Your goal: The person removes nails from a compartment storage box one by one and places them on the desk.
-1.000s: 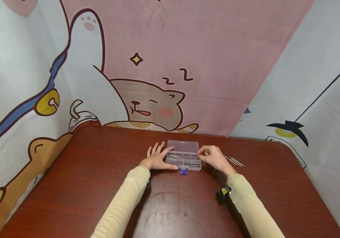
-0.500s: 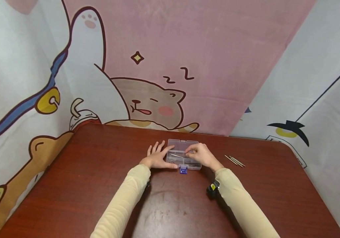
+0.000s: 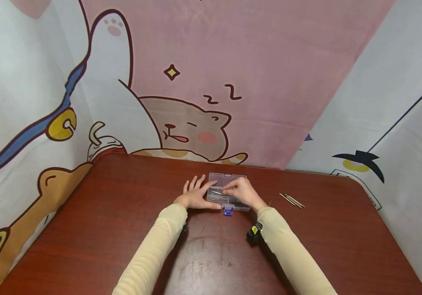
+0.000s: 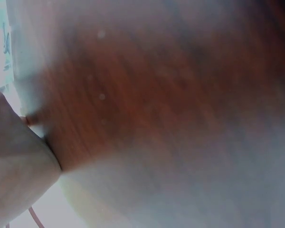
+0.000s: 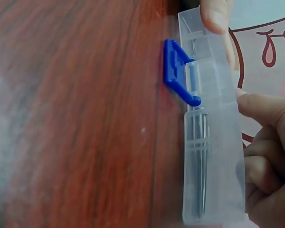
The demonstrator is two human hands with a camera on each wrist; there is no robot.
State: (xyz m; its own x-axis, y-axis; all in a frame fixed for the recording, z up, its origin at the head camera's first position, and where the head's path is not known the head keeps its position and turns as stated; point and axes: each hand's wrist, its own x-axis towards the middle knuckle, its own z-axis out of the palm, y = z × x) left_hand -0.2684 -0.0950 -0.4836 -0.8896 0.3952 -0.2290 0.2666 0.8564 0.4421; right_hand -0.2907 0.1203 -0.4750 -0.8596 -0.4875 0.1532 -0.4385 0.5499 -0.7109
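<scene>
A clear plastic compartment box (image 3: 225, 178) lies on the table with its lid laid back and its blue latch (image 3: 228, 212) at the front. My left hand (image 3: 194, 198) spreads its fingers at the box's left end, thumb along the front edge and index finger over the lid side. In the back compartment lies a thin metal rod (image 3: 216, 192). My right hand (image 3: 244, 191) reaches over the box and pinches the rod's right end with thumb and index finger; its other fingers curl in. More thin rods (image 5: 199, 156) show through the front wall in the right wrist view.
Several loose thin metal rods (image 3: 291, 200) lie on the brown wooden table (image 3: 329, 229) to the right of the box. A printed cartoon curtain (image 3: 262, 102) hangs behind the table. The left wrist view shows mostly blurred tabletop.
My right hand has moved left from the box's right edge to the rod in the back compartment. My left hand has stayed at the box's left end.
</scene>
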